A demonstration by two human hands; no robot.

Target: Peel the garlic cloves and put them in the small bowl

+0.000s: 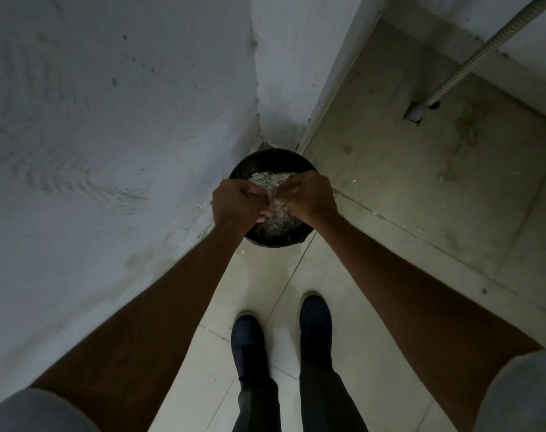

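I stand over a round black bin (274, 243) on the floor in a wall corner. Pale garlic skins (276, 224) fill it. Both my hands hover above the bin, knuckles up and fingers curled, nearly touching each other. My left hand (237, 202) and my right hand (310, 198) pinch a small clump of pale skins (272, 192) between their fingertips. Whether a clove is inside the clump is hidden by the fingers.
A rough grey wall (109, 135) rises on the left and behind the bin. Pale floor tiles (390, 188) spread to the right, with a corrugated hose (471, 63) entering a floor hole. My dark shoes (281, 338) stand just behind the bin. A few skin scraps lie on the floor.
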